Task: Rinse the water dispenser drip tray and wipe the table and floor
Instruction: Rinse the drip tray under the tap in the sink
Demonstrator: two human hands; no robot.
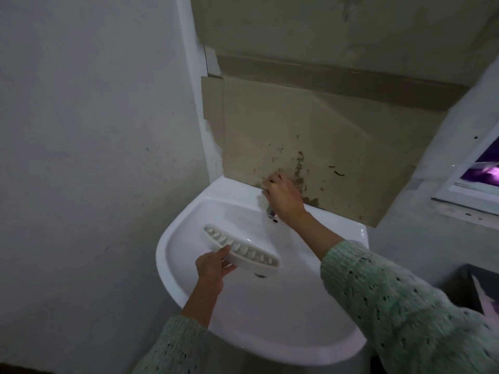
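A person stands at a white sink (189, 290) in a dim room. The left hand (213, 265) is clamped on the drip tray (240, 251), with the thumb on top and the fingers under its near edge. The drip tray is long, white and curved, with a row of slots along its top. It is held over the sink bowl, a bit tilted, and it covers part of the drain (260, 275). The right hand (283, 198) reaches to the back of the sink and is closed around the top of the tap (270, 211). Only the shiny spout end of the tap shows under that hand. Both arms wear pale green knitted sleeves (391, 300). A stained sheet of cardboard (310, 130) stands against the wall behind the sink.
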